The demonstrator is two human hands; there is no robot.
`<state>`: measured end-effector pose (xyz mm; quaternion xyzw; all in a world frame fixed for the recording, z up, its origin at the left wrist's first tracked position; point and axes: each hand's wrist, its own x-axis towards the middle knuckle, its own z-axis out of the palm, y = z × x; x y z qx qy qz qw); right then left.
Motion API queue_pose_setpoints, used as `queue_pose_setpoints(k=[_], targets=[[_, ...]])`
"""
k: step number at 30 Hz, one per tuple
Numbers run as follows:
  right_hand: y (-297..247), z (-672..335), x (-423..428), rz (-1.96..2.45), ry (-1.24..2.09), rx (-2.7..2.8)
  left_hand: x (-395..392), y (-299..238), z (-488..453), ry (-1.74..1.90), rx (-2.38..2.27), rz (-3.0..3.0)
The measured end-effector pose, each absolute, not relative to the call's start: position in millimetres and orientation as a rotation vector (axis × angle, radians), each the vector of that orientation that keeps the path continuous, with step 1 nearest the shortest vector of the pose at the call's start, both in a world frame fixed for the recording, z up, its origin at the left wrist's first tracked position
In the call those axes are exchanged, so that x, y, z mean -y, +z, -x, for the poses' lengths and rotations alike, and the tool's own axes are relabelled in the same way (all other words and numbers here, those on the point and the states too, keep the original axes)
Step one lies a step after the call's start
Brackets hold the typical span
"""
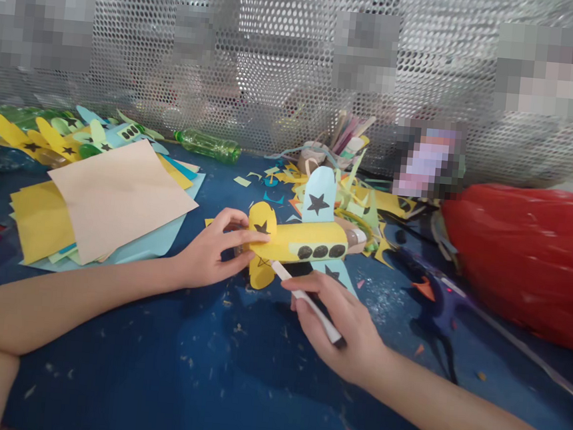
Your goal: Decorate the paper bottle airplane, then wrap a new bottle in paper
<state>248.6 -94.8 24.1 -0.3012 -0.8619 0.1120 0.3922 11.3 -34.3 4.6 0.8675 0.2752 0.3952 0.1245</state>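
A paper airplane model (289,237) with a yellow body, pale blue wings and yellow tail pieces lies on the blue table. Black stars mark one blue wing and the upper tail piece, and black ovals run along its side. My left hand (223,249) grips the tail end, fingers resting on the yellow paper. In my right hand (337,320) is a white marker (309,304), its tip at the lower tail piece (261,276), where a star outline shows. The marker's black end points toward me.
Paper sheets (122,200) are stacked at left, near other paper planes (52,141). A green bottle (207,146) lies at the back. Paper scraps (368,202) and a glue gun (440,295) are right, beside a red plastic bag (523,262). Perforated metal (280,60) stands behind.
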Motion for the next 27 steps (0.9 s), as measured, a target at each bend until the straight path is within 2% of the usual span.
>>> queue_pose_setpoints(k=[27], targets=[[24.9, -249.4, 96.6, 0.764, 0.283, 2.175, 34.3, 4.1, -10.9, 1.143, -0.792, -2.522]])
